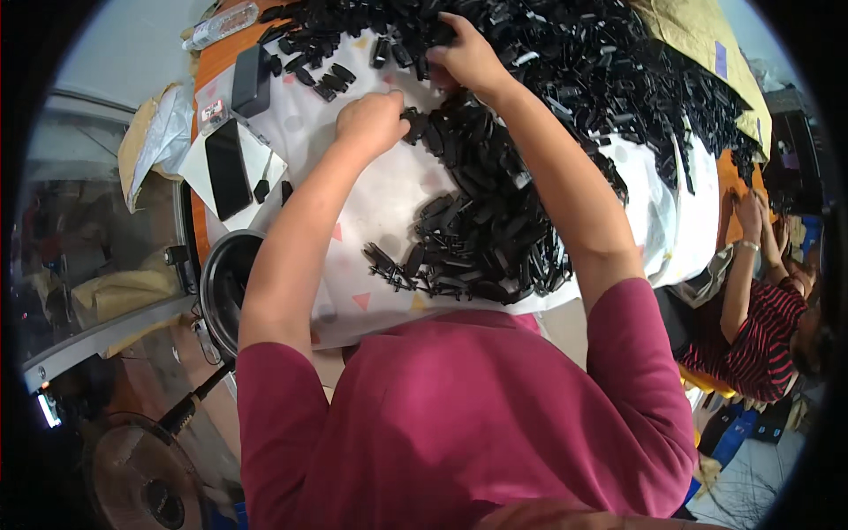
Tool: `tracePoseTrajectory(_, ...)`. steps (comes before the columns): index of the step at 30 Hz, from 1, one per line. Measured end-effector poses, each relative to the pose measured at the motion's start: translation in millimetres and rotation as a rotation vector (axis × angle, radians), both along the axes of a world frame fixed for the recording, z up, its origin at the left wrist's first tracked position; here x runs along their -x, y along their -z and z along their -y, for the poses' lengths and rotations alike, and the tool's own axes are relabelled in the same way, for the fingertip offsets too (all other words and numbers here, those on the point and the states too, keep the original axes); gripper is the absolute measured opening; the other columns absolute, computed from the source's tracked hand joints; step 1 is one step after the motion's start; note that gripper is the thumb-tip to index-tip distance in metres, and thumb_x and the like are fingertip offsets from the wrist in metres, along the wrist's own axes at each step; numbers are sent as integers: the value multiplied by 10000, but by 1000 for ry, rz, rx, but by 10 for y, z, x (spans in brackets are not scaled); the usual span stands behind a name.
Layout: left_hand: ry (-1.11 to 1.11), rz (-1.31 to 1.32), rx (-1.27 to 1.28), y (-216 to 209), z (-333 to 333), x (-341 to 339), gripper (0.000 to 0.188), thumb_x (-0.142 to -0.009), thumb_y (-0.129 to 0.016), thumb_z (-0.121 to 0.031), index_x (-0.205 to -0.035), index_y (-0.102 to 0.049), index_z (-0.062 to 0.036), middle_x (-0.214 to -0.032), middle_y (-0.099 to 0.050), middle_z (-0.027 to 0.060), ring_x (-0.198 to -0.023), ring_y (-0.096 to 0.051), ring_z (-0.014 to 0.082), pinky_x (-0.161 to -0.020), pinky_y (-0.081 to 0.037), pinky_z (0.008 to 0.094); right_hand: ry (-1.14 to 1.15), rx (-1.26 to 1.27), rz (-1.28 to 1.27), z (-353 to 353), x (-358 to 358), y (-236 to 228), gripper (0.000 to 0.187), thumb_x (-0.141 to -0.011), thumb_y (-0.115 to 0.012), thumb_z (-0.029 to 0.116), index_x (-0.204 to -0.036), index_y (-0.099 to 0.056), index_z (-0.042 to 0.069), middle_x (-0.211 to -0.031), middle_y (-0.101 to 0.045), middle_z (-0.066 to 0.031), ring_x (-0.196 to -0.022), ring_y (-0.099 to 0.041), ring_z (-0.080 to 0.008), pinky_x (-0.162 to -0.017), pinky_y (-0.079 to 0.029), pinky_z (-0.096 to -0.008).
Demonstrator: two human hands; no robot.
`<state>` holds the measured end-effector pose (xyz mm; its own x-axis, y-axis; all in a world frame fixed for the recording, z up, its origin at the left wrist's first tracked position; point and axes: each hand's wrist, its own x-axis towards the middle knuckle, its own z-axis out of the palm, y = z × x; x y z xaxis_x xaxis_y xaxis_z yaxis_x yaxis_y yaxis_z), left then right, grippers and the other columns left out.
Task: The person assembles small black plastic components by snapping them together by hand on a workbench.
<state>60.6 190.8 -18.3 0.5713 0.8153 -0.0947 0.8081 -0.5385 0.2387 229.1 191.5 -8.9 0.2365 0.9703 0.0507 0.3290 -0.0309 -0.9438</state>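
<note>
Small black plastic parts cover much of the table. One heap (486, 212) lies close to my body, and a far larger pile (583, 53) spreads across the back and right. My left hand (375, 122) is closed at the left side of the near heap, with a dark plastic part (410, 122) showing at its fingertips. Farther off, my right hand (473, 60) reaches to the front edge of the big pile. Its thumb and fingers curve around a black plastic part (441, 34); some fingertips are hidden among the pieces.
A patterned white cloth (371, 256) covers the table. On the left are a phone (229, 168), a black box (251, 81), a plastic bottle (221, 25) and a black bowl (225, 283). A fan (146, 477) stands lower left. Another person (751, 327) works at the right.
</note>
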Motion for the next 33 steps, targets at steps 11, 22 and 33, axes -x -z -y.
tracePoseTrajectory(11, -206, 1368, 521, -510, 742, 167, 173, -704, -711, -94, -763, -566, -20, -803, -593, 14, -625, -473, 41, -552, -387, 180, -40, -147, -795, 1070, 399, -624, 313, -765, -594, -16, -1068, -522, -46, -868, -609, -112, -610, -579, -132, -566, -498, -220)
tracePoseTrajectory(22, -209, 1431, 641, -778, 1006, 190, 346, -703, -716, -97, -1010, -585, -5, -726, -573, -5, -605, -475, 31, -546, -383, 160, -58, -638, 240, 1480, 341, -751, 359, -701, -623, -65, -1038, -608, 59, -905, -572, -95, -759, -558, -157, -633, -447, -219)
tracePoseTrajectory(33, -144, 1352, 598, -807, 1044, 227, 273, -716, -687, -40, -968, -597, 16, -821, -595, 14, -585, -473, 47, -547, -399, 166, -117, -578, 303, 1649, 348, -730, 355, -696, -601, -101, -1027, -594, 27, -906, -568, -103, -744, -571, -184, -620, -464, -235)
